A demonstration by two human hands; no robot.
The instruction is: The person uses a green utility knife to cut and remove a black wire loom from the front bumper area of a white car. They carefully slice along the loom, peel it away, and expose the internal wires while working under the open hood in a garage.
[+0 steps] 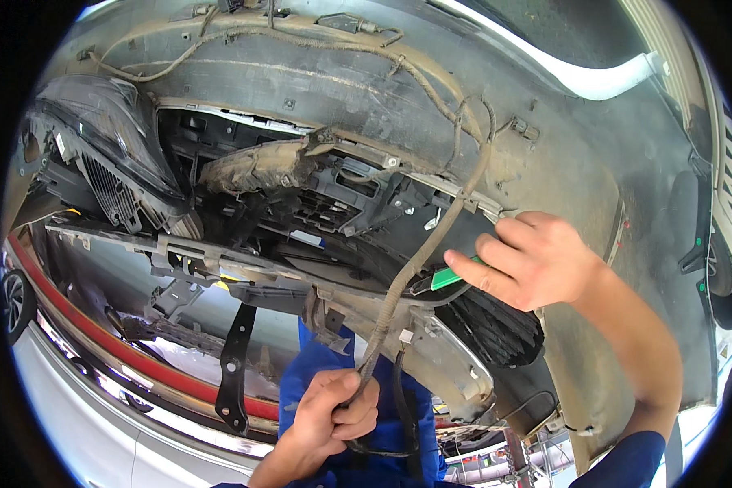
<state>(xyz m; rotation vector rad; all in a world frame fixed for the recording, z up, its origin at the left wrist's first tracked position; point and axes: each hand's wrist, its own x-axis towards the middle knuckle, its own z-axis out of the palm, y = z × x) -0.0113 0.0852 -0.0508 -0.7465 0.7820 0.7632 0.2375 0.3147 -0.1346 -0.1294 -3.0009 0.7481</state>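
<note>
A dusty wrapped wiring harness [407,274] runs down from the inner side of a car bumper cover [317,81]. My left hand [324,413] is closed round its lower part, in front of blue work clothes. In my right hand [541,262] is a slim green-handled tool that looks like a utility knife [446,280]. Its dark tip points left, close to the harness; whether they touch I cannot tell. Below my left hand a thinner black cable [402,398] loops up to a white connector [406,335].
A headlight [110,122] sits at the left beside grille parts. A black metal bracket [235,366] hangs below a long dark trim rail. Black pleated material [496,325] lies under my right hand. Silver bodywork [130,431] and a red beam [122,342] are at lower left.
</note>
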